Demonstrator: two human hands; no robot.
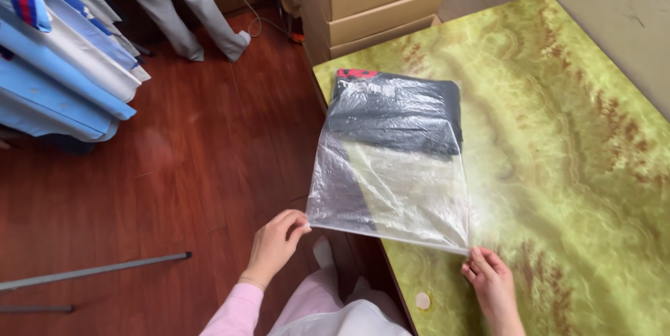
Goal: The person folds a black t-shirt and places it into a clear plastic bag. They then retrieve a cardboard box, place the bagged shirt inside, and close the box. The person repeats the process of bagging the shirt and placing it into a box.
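clear bag [394, 182]: dark folded garment [398, 113] inside | left hand [273, 244], right hand [488, 279]: pinching its corners

head camera, looking down, close above table [558, 133]

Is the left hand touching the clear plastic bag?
Touching. The head view shows the left hand pinching the near left corner of the plastic bag between its fingertips, with no gap visible.

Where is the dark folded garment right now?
In the head view, the dark folded garment sits in the far end of a clear plastic bag on the green table's left edge, just below the stacked cardboard boxes.
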